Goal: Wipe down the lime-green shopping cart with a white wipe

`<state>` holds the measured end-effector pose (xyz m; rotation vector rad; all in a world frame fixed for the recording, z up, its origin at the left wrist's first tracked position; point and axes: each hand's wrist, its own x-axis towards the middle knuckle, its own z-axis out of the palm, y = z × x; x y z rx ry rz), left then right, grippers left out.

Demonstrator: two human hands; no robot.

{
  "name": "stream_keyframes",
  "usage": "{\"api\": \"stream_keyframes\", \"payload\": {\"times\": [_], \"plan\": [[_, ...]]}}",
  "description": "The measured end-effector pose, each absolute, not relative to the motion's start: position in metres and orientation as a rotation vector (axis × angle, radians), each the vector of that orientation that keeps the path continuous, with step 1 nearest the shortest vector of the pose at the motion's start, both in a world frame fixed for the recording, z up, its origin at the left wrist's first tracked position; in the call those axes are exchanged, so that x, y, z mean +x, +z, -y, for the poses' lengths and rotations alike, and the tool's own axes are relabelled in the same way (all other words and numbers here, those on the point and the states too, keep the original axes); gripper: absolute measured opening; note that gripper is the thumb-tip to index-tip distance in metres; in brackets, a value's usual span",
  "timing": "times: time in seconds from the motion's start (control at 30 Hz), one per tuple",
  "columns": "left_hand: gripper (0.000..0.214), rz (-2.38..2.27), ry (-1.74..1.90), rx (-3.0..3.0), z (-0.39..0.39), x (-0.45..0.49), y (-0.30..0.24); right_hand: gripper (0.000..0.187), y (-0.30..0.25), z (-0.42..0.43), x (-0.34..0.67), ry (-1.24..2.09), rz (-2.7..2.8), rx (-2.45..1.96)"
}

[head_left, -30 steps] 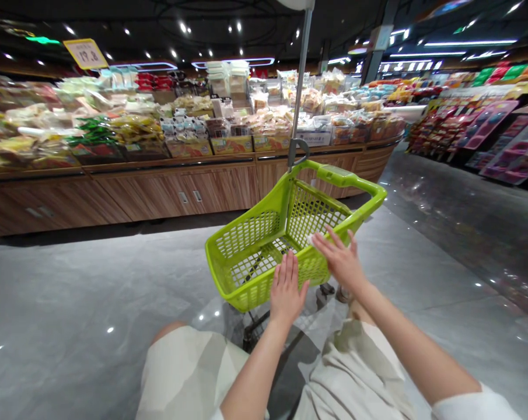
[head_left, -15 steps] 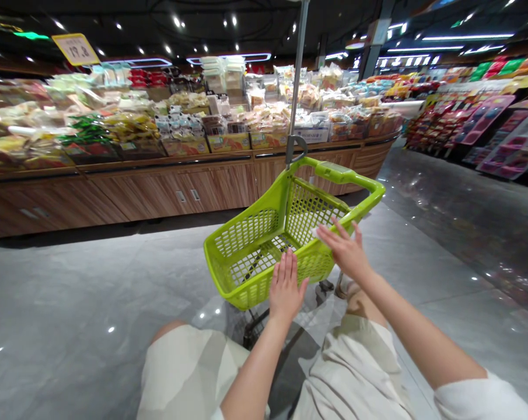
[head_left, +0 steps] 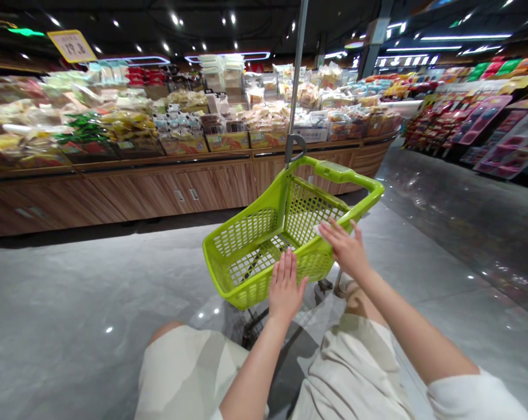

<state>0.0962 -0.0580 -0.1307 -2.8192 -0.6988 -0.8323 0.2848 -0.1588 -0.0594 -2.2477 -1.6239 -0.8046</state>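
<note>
A lime-green mesh shopping basket [head_left: 246, 224] on a wheeled frame stands on the floor in front of me. My left hand [head_left: 285, 289] lies flat and open against its near outer wall, fingers pointing up. On the basket's right rim rests my right hand [head_left: 345, 248], fingers stretched out, over a small white piece [head_left: 320, 229], perhaps a cloth. The basket looks empty inside. Its green handle [head_left: 338, 173] is at the far side, beside a grey pole [head_left: 295, 76] rising from it. My knees in light shorts show below.
A long wooden display counter [head_left: 158, 186] piled with packaged foods runs across the back, with a yellow price sign [head_left: 71, 45] above. Shelves of colourful goods [head_left: 486, 128] line the right. Glossy grey floor [head_left: 93, 291] surrounds the basket.
My right hand has slid a little up and to the right along the basket's rim. The left hand has stayed flat on the wall.
</note>
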Motion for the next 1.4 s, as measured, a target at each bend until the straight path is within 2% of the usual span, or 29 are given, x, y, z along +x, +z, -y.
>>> {"api": "stream_keyframes", "payload": {"times": [0.1,0.17,0.3,0.4,0.53,0.63,0.77,0.87,1.0,1.1,1.27,1.4], "plan": [[0.075,0.709,-0.847,-2.821,0.060,0.098,-0.131,0.061,-0.045,0.170,0.320,-0.927,1.253,-2.357],[0.075,0.727,-0.848,-2.823,0.062,0.099,-0.131,0.062,-0.051,0.162,0.305,-0.916,1.178,-2.376],[0.078,0.727,-0.825,-2.842,0.061,0.099,-0.131,0.067,-0.078,0.137,0.237,-0.739,1.664,-2.222],[0.078,0.704,-0.816,-2.847,0.058,0.097,-0.131,0.068,-0.076,0.143,0.240,-0.679,1.828,-2.156],[0.072,0.704,-0.838,-2.824,0.058,0.097,-0.132,0.063,-0.048,0.168,0.309,-0.862,1.342,-2.317],[0.072,0.730,-0.848,-2.821,0.061,0.099,-0.133,0.063,-0.048,0.163,0.307,-0.884,1.158,-2.341],[0.074,0.724,-0.836,-2.832,0.060,0.099,-0.133,0.067,-0.075,0.136,0.238,-0.727,1.589,-2.220],[0.072,0.706,-0.831,-2.830,0.058,0.097,-0.132,0.068,-0.075,0.139,0.237,-0.671,1.826,-2.138],[0.069,0.708,-0.852,-2.819,0.058,0.097,-0.132,0.064,-0.047,0.164,0.307,-0.876,1.436,-2.284],[0.069,0.723,-0.857,-2.822,0.060,0.100,-0.133,0.062,-0.047,0.162,0.307,-0.942,1.198,-2.335],[0.073,0.700,-0.829,-2.826,0.059,0.099,-0.133,0.065,-0.080,0.134,0.229,-0.766,1.711,-2.165],[0.070,0.672,-0.814,-2.821,0.055,0.095,-0.131,0.068,-0.063,0.155,0.274,-0.810,1.672,-2.217]]}}
